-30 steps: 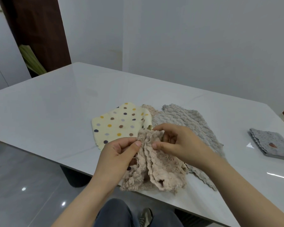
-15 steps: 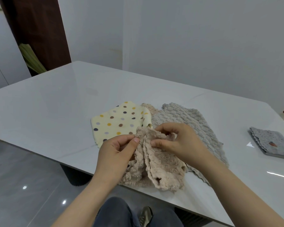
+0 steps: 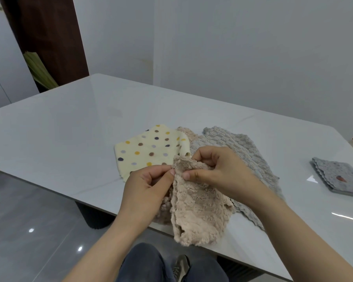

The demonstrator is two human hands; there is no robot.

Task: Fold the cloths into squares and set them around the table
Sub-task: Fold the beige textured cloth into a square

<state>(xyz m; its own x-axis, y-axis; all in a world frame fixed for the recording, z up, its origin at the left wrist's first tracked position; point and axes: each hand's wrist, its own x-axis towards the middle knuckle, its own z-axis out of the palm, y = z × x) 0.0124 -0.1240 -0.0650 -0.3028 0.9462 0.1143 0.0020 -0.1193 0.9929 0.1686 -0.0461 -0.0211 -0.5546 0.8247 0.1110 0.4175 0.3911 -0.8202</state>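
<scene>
Left hand (image 3: 146,190) and right hand (image 3: 216,171) both pinch beige cloth's (image 3: 198,208) top edge above table (image 3: 59,127), fingers curled.

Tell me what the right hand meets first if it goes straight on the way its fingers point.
Probably the left hand: the right hand points leftward at it, only a fold of the beige cloth they both pinch between them.

Pale walls (image 3: 253,47), a dark wooden panel (image 3: 49,37) and grey floor (image 3: 29,210) surround the glossy table (image 3: 69,123).
</scene>
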